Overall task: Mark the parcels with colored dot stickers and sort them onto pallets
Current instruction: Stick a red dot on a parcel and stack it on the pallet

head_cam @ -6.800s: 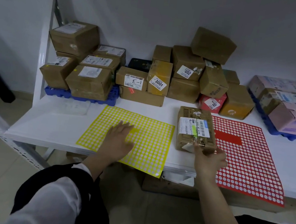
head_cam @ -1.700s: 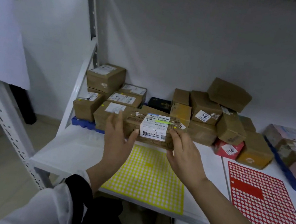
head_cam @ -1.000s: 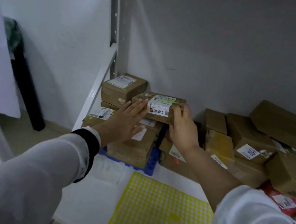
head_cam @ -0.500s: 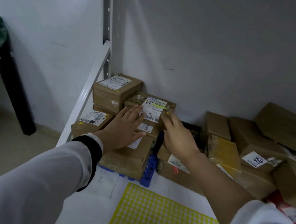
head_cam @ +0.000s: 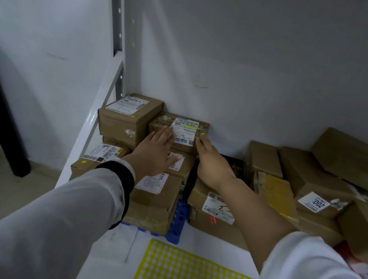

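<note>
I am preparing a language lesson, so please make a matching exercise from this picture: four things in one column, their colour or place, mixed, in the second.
1 sticker sheet
2 pallet
3 parcel the left hand touches
4 "002" label

A blue
B on top of the left stack
C yellow
D white, at the right

Pairs: 1-C, 2-A, 3-B, 4-D

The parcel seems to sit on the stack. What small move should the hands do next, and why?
Probably release it and draw back: the parcel already carries a yellow dot and seems to lie flat on the pallet stack, left hand touching one end, right hand pinching the other.
</note>
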